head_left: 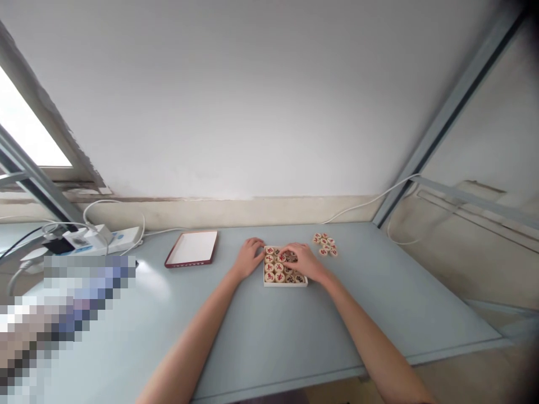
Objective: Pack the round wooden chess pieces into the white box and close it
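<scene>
A shallow white box (285,284) holds rows of round wooden Chinese chess pieces (269,268), with red characters on the left and dark ones on the right. My left hand (249,259) rests on the desk at the box's left side, its fingers loosely bent and their tips by the box's edge. Over the upper right of the box reaches my right hand (304,260), thumb and fingers closed on a Chinese chess piece among the others; the hand covers part of the rows. Several loose red-marked pieces (325,243) lie on the desk to the right.
A dark red box lid (191,261) with a white inside lies on the grey-blue desk (269,336) at left. Behind it are a power strip (126,238) with plugs and white cables. A blurred-out object (80,303) occupies the left front. Metal posts (396,185) and a wall border the desk.
</scene>
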Demonstrator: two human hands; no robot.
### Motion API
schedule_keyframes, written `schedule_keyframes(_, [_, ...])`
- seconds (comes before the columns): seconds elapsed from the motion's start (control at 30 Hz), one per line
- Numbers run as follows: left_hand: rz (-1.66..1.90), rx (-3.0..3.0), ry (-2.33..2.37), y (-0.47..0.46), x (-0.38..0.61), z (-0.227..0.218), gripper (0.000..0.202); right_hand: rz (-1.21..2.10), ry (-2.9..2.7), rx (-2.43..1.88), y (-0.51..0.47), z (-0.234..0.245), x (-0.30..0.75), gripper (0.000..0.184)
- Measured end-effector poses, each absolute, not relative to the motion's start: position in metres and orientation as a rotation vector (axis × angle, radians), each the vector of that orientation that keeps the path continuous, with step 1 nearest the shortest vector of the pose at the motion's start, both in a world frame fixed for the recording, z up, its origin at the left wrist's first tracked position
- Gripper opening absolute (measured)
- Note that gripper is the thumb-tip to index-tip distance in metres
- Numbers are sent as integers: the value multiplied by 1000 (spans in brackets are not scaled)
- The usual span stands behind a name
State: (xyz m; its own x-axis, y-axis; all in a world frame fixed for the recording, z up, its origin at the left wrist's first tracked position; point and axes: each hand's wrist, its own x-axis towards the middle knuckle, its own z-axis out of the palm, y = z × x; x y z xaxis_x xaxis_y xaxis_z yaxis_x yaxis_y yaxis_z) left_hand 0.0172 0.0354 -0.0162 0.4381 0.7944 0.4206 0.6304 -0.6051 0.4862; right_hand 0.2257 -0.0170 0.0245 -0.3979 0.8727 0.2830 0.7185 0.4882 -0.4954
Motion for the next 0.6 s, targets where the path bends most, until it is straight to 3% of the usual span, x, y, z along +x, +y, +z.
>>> schedule_keyframes(0.17, [926,2432,1235,35,17,-15,20,295,-2142,-1471,-14,31,256,21])
schedule_keyframes(0.4, [912,2422,1245,36,17,-16,19,-271,-2029,-1823,-5,13,295,14])
schedule_keyframes(0.5, [914,2421,1245,36,17,-16,19,-101,-2083,-1638,-11,22,279,16])
schedule_keyframes(0.6, [913,2422,1241,35,18,-15,19,362,-2281,-1269,-22,35,246,21])
